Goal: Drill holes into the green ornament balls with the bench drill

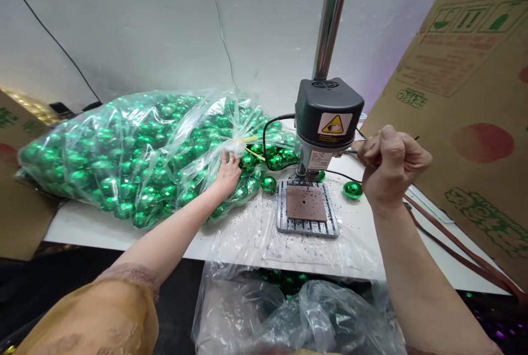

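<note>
Two hands [390, 165], drill press [330, 110] between, ball bag [119, 151] touching left

Along the wall [157, 25], the counter [82, 226] carries a bag [177, 140] on the left and a drill [328, 113] right of it, its pole [332, 20] behind. Under the drill lies the base, with a board [313, 209] on it. One ball [268, 184] sits between bag and base, another [352, 190] to the base's right. The left hand [229, 171] is at the bag's neck; the right hand [391, 168] is around the lever, right of the drill. Cartons [474, 69] flank everything. A second bag [322, 311] lies before the counter's front edge.
</note>
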`<move>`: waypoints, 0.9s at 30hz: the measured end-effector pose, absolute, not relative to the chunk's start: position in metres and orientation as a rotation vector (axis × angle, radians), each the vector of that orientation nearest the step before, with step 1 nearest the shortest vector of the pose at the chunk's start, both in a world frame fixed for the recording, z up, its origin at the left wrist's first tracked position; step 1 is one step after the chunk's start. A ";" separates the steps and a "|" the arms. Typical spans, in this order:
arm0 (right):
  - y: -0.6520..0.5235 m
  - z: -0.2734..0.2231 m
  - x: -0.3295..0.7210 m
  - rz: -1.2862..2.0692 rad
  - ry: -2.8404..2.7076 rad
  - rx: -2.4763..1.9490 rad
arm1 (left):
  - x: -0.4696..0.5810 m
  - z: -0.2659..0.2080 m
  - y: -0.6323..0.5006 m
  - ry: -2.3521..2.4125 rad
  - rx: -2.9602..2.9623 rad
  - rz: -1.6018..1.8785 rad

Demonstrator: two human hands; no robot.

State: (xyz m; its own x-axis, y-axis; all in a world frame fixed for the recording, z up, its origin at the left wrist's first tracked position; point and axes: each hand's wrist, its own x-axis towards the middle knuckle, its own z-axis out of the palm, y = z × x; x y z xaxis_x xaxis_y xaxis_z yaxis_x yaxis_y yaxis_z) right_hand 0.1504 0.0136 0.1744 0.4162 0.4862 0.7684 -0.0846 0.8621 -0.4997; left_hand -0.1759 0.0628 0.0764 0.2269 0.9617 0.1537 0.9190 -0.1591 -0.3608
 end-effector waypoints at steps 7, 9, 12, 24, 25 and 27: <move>0.014 0.174 0.149 0.369 -1.051 -0.411 | -0.182 0.070 0.049 -1.640 -2.224 0.139; 0.014 0.174 0.148 0.374 -1.049 -0.412 | -0.180 0.070 0.044 -1.664 -2.220 0.120; 0.014 0.175 0.148 0.374 -1.046 -0.402 | -0.176 0.069 0.033 -1.685 -2.216 0.105; 0.015 0.176 0.147 0.356 -1.053 -0.399 | -0.147 0.065 -0.005 -1.669 -2.231 -0.435; 0.015 0.176 0.147 0.354 -1.051 -0.396 | -0.139 0.061 -0.009 -1.638 -2.267 -0.483; 0.015 0.176 0.148 0.356 -1.050 -0.392 | -0.125 0.050 -0.017 -1.547 -2.380 -0.463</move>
